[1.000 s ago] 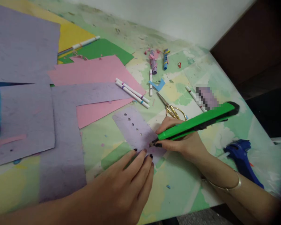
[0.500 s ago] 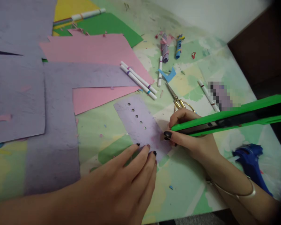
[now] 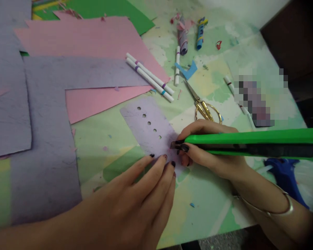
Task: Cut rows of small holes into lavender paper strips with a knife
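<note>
A lilac paper strip (image 3: pixel 138 128) lies slantwise on the patterned tablecloth, with a row of several small round holes along it. My left hand (image 3: pixel 143 194) rests flat with its fingers stretched out, fingertips pressing on the strip's lower left edge. In my right hand (image 3: pixel 198 149) is a green utility knife (image 3: pixel 250 142), pinched near its front end between thumb and fingers. The knife's tip touches or hovers just over the strip, to the right of my left fingertips; which of these, I cannot tell. Gold-handled scissors (image 3: pixel 202 104) lie just beyond my right hand.
Large lilac (image 3: pixel 47 139) and pink paper sheets (image 3: pixel 88 38) cover the left, over a green sheet (image 3: pixel 114 12). Two markers (image 3: pixel 150 78) lie on them. Farther back are another marker (image 3: pixel 177 66) and rolled paper tubes (image 3: pixel 200 34). A blue glue gun (image 3: pixel 287 180) lies right.
The knife has swung to a more level angle, and its tip has moved left over the lilac strip with my right hand. My left hand stays nearly in place. The view has shifted slightly.
</note>
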`<state>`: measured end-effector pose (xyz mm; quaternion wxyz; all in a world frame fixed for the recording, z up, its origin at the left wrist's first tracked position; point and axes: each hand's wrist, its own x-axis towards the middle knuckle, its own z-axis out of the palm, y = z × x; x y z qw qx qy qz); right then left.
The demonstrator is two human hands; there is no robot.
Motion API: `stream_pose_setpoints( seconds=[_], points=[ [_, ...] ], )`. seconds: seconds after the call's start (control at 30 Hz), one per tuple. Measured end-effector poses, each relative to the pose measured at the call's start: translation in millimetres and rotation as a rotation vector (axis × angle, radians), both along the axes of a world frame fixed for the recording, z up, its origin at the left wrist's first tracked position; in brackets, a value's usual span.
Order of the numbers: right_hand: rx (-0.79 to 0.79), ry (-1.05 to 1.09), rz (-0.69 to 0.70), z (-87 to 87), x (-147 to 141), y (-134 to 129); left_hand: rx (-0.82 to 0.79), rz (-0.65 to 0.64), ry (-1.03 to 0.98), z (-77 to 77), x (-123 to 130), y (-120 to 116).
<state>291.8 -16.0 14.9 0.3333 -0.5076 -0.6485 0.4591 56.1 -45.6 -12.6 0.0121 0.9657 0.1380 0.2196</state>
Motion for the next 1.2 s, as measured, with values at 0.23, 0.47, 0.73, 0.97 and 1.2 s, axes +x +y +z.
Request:
stream_pose_setpoints(
  seconds=[0.23, 0.47, 0.73, 0.97, 1.2],
  points=[
    [0.049, -0.1, 0.034, 2.6, -1.8, 2.3, 0.037, 0.011, -0.049, 1.0, 2.8, 4.9],
    [0.17, -0.253, 0.049, 3.2, -4.4, 6.1, 0.055, 0.018, -0.057, 3.7, 4.9, 7.1],
    [0.294, -0.439, 0.043, 7.1, -11.0, 6.9, 0.042, 0.008, -0.07, 5.9, 2.9, 6.4],
    [0.414, -0.431, 0.126, 0.9, -7.7, 5.4, 0.062, 0.017, -0.062, 5.0, 3.9, 5.2],
    [0.338, -0.429, 0.024, 2.5, -10.0, 3.7, 0.067, 0.007, -0.09, 3.9, 2.8, 7.0]
  ],
)
